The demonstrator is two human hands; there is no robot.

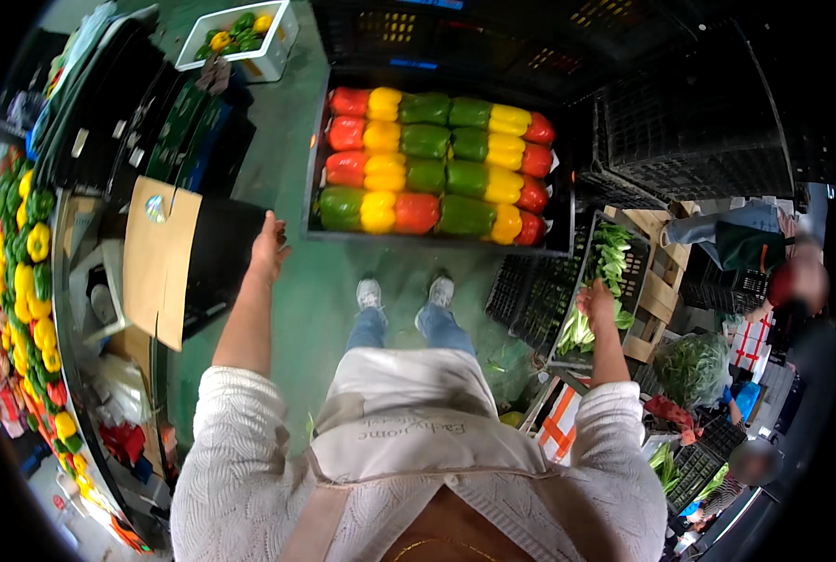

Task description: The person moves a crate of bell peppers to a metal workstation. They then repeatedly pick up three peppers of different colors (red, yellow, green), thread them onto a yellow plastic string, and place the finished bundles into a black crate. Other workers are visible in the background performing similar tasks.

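My left hand (268, 249) is held out beside a black box topped with a brown cardboard sheet (160, 258). Its fingers are loosely spread and nothing shows in them. Over at the right, my right hand (596, 303) hangs with relaxed fingers over a black crate of leafy greens (611, 253); whether it touches the leaves I cannot tell. Ahead of me stands a black crate (441, 242) with rows of red, yellow and green bell peppers (380, 171), packed in wrapped-looking sets of three colours. Neither hand is on it.
Stacked black crates (690, 122) rise at the far right, near a wooden pallet (657, 281). A white bin (273, 64) of loose peppers stands at the far left. Along the left edge runs a table heaped with peppers (34, 281). Other people (798, 281) are at the right.
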